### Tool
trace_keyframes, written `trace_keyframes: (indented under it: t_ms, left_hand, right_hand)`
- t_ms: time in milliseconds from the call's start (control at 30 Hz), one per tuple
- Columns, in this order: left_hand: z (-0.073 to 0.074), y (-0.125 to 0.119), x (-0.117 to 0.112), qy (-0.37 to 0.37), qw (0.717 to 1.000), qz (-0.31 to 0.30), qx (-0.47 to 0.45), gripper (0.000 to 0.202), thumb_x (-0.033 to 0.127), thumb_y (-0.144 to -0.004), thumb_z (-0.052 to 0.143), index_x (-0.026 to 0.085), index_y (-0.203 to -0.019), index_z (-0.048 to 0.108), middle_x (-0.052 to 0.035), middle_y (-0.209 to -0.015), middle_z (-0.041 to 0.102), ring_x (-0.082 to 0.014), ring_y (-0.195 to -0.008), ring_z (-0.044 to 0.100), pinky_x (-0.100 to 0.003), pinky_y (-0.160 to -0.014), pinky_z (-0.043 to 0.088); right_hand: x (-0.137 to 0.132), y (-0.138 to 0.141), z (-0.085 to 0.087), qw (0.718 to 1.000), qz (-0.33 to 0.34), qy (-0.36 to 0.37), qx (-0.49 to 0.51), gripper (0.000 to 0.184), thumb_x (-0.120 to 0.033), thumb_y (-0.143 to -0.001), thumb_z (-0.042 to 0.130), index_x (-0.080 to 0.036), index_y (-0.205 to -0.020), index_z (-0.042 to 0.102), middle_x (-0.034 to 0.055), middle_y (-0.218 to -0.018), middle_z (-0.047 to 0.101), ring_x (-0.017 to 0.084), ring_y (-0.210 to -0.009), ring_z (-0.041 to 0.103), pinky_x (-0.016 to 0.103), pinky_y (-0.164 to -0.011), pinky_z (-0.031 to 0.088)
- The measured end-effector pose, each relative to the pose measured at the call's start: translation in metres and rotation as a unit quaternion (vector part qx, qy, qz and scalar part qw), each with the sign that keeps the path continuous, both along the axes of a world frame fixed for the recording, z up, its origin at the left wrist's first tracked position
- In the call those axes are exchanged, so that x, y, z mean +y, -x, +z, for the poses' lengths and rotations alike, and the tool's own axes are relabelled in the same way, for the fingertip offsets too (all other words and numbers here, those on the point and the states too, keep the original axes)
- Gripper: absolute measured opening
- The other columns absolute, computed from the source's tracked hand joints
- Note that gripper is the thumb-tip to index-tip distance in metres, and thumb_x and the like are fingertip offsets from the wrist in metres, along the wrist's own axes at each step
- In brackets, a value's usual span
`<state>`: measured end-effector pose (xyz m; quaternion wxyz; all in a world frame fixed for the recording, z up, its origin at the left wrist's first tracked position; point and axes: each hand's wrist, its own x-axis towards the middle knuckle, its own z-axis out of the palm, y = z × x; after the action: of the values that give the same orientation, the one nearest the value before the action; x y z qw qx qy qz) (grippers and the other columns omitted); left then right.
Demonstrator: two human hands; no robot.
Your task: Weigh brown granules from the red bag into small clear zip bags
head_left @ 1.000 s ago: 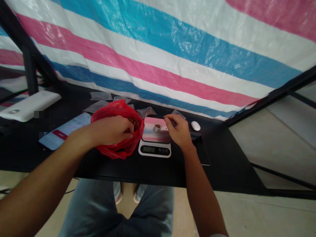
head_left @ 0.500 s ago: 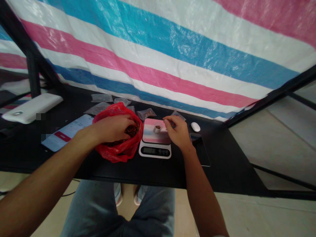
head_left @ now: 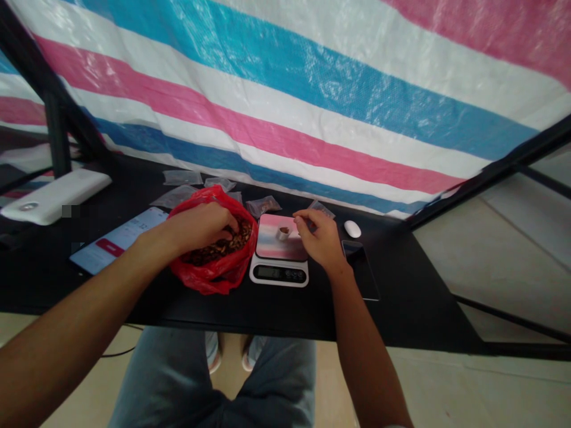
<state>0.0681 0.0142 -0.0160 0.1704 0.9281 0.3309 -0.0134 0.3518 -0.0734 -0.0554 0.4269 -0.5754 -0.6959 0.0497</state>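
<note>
Scale [head_left: 279, 273] sits between both hands

From my station, I see the left hand [head_left: 200, 227] in the mouth of the red bag [head_left: 218, 279], just left of the scale. Its fingers are half curled, reaching down onto the brown dried pieces [head_left: 223, 246] in the bag, and I can't tell whether they have hold of any. The right hand [head_left: 323, 239] is just right of the small cup [head_left: 284, 233], which stands on the scale's pink-topped platform with something brown inside. Its thumb and forefinger are pinched close together, but I can't tell whether anything is between them. The scale's display is lit, but I can't read it. Behind the scale lie small clear bags [head_left: 263, 205], one with brown contents. To its right are a white mouse [head_left: 352, 229] and a dark pad [head_left: 362, 276].
</note>
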Motion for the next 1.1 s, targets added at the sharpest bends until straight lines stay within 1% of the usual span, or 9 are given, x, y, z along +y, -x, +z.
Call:
trace_keyframes:
  t_ms: [133,300,433,500,700,767,900,1000,1100]
  left_hand:
    - [0.005,0.003,0.002,-0.01,1.0,-0.014,-0.002,0.027,0.016,-0.095,0.059,0.019,-0.11,0.082,-0.0062,-0.113,0.082,-0.023,-0.101,0.071,-0.03,-0.096,0.048]
    - [0.016,0.004,-0.005,0.004,1.0,-0.024,-0.009,0.03,0.014,-0.097,0.055,0.016,-0.109,0.082,-0.0045,-0.108,0.083,-0.0198,-0.096,0.072,-0.025,-0.091,0.049]
    - [0.02,0.004,-0.005,-0.007,0.999,-0.042,-0.011,0.03,0.018,-0.097,0.056,0.017,-0.113,0.082,-0.0048,-0.11,0.083,-0.0204,-0.095,0.074,-0.028,-0.095,0.052]
    - [0.021,0.003,-0.003,-0.007,0.999,-0.05,-0.012,0.029,0.018,-0.096,0.058,0.019,-0.113,0.082,-0.0039,-0.11,0.083,-0.0204,-0.095,0.074,-0.028,-0.095,0.052]
    - [0.015,0.001,0.001,-0.016,0.999,-0.045,-0.027,0.031,0.009,-0.095,0.056,0.017,-0.11,0.082,-0.0002,-0.105,0.083,-0.0161,-0.092,0.072,-0.02,-0.087,0.049]
    - [0.013,0.0,0.002,-0.011,0.999,-0.037,-0.021,0.03,0.009,-0.094,0.057,0.017,-0.108,0.082,-0.0012,-0.104,0.083,-0.0169,-0.092,0.073,-0.021,-0.088,0.049]
    - [0.011,0.001,0.005,0.01,0.999,-0.04,-0.013,0.025,0.018,-0.096,0.062,0.018,-0.109,0.083,-0.0056,-0.11,0.083,-0.0213,-0.096,0.075,-0.026,-0.092,0.052]
    - [0.017,0.002,0.003,0.015,0.998,-0.046,-0.034,0.028,0.014,-0.096,0.059,0.019,-0.111,0.083,-0.004,-0.11,0.083,-0.0197,-0.096,0.076,-0.025,-0.094,0.052]
    - [0.027,-0.001,-0.002,0.014,0.998,-0.048,-0.049,0.027,0.011,-0.095,0.06,0.019,-0.108,0.083,-0.0027,-0.108,0.084,-0.0171,-0.092,0.075,-0.023,-0.093,0.051]
  right_hand:
    - [0.0,0.0,0.0,1.0,0.0,-0.002,0.001,0.021,-0.03,-0.096,0.058,-0.022,-0.098,0.077,0.0079,-0.097,0.081,0.025,-0.091,0.072,0.04,-0.087,0.056]
    - [0.001,0.0,0.0,1.0,0.001,0.0,-0.004,0.021,-0.029,-0.096,0.058,-0.021,-0.098,0.078,0.0084,-0.097,0.081,0.025,-0.09,0.072,0.04,-0.085,0.055]
    - [0.0,-0.001,-0.001,1.0,0.002,-0.002,-0.004,0.022,-0.029,-0.097,0.058,-0.021,-0.099,0.078,0.0086,-0.098,0.081,0.025,-0.091,0.073,0.039,-0.085,0.055]
    - [0.0,0.0,-0.001,1.0,0.002,-0.004,-0.005,0.021,-0.028,-0.097,0.058,-0.021,-0.099,0.078,0.0085,-0.097,0.081,0.025,-0.091,0.073,0.039,-0.085,0.055]
    - [0.0,0.0,0.001,1.0,0.0,-0.001,-0.005,0.02,-0.027,-0.097,0.058,-0.021,-0.098,0.077,0.0083,-0.097,0.081,0.025,-0.091,0.073,0.038,-0.084,0.055]
    - [0.0,0.0,0.002,1.0,0.001,0.003,-0.004,0.02,-0.026,-0.097,0.058,-0.021,-0.098,0.077,0.0082,-0.097,0.081,0.024,-0.091,0.073,0.038,-0.085,0.055]
    - [-0.001,0.0,0.002,1.0,0.003,0.003,-0.006,0.019,-0.026,-0.096,0.059,-0.021,-0.097,0.077,0.0083,-0.098,0.081,0.025,-0.092,0.073,0.039,-0.085,0.055]
    - [-0.001,0.0,0.002,1.0,0.003,0.001,-0.008,0.019,-0.027,-0.096,0.059,-0.021,-0.098,0.077,0.0089,-0.098,0.081,0.025,-0.092,0.073,0.039,-0.085,0.056]
    - [-0.001,0.001,0.002,1.0,0.002,0.0,-0.009,0.02,-0.027,-0.097,0.058,-0.021,-0.098,0.077,0.0088,-0.097,0.081,0.025,-0.091,0.073,0.039,-0.085,0.056]
